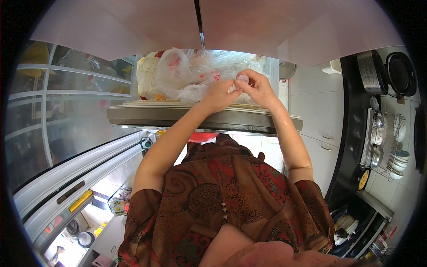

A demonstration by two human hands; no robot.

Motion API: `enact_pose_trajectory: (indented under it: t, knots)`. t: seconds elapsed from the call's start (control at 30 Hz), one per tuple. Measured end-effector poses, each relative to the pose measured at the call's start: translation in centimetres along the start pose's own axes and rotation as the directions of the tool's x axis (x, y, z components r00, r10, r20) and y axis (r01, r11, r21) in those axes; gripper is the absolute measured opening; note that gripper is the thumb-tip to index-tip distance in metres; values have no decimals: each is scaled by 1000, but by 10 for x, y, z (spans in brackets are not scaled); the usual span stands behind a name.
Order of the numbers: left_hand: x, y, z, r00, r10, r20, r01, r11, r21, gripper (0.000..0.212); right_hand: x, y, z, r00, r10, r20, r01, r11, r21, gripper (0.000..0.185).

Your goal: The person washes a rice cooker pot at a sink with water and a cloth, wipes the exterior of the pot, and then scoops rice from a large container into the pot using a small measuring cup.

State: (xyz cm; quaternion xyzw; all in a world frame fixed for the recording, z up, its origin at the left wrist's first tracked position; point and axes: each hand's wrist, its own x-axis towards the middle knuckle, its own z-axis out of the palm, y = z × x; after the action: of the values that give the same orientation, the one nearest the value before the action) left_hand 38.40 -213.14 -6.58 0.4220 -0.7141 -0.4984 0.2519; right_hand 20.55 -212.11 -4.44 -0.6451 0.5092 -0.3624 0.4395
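Observation:
Above an open refrigerator drawer (200,116), my hands meet at the twisted neck of a clear plastic bag (232,88). My left hand (220,95) grips the gathered plastic from the left. With thumb and fingers, my right hand (258,88) pinches the bunched end beside it. Below and behind them, the drawer is filled with a white plastic bag (175,71) bearing red print and a large clear plastic bag (252,60). A pale wrapped package (146,78) lies at the drawer's left side. What the held bag contains is hidden.
Pinkish refrigerator doors (240,26) rise just beyond the drawer. A sliding glass door (86,116) stands at left. Along the right, white cabinets (315,110) carry a black counter (350,100) with a dish rack (397,143). A red basin (203,137) shows beneath the drawer.

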Motion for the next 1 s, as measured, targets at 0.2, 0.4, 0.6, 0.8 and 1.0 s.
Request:
enact_pose_trajectory:
  t: [0.2, 0.4, 0.6, 0.8, 1.0]
  knots:
    - [2, 13, -5, 993, 115, 3, -113, 967, 227, 26, 3, 7, -2, 997, 73, 12, -74, 994, 84, 25]
    - [1, 3, -6, 973, 232, -17, -209, 903, 375, 22, 4, 6, -10, 997, -63, 46, 63, 998, 10, 26]
    - [-3, 22, -5, 942, 326, -77, -231, 798, 556, 19, 1, 13, -2, 994, 24, -102, -18, 998, 62, 22]
    - [-16, 29, -18, 924, 346, -165, -233, 849, 475, 18, -4, -30, 11, 979, -25, -203, 6, 995, -96, 22]
    - [-37, 47, -26, 966, 238, -103, -180, 901, 394, 17, 0, -49, 23, 991, -6, -136, -8, 995, -103, 28]
